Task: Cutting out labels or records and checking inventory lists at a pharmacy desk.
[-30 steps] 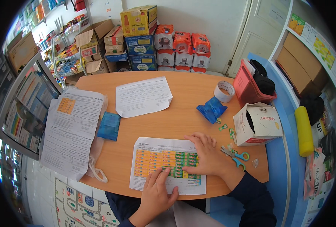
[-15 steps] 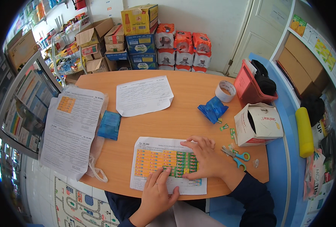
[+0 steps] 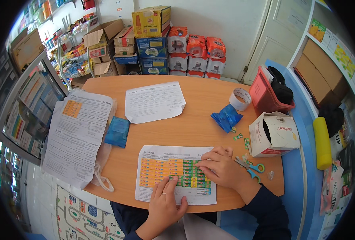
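Stacked cartons [image 3: 151, 24] stand against the far wall beyond a wood-coloured tabletop [image 3: 153, 134], where a printed sheet [image 3: 144, 195] bearing rows of orange strips [image 3: 155, 172] and green strips [image 3: 188, 174] lies at the near edge. Those small strips look easy to disturb: a dragging right thumb or sleeve could push them out of line, and a shift of the left palm could slide or crease the paper. Loose green pieces [image 3: 238, 137] near the scissors [image 3: 248, 165] might scatter if the right elbow swung wide. Beneath the left hand [image 3: 165, 200] is the sheet's lower part, that hand's fingers slightly spread, tips by the lower green rows. Over the sheet's right side bends the right hand [image 3: 219, 168], thumb and fingertips close together above the upper green rows; whether they pinch anything, I cannot tell.
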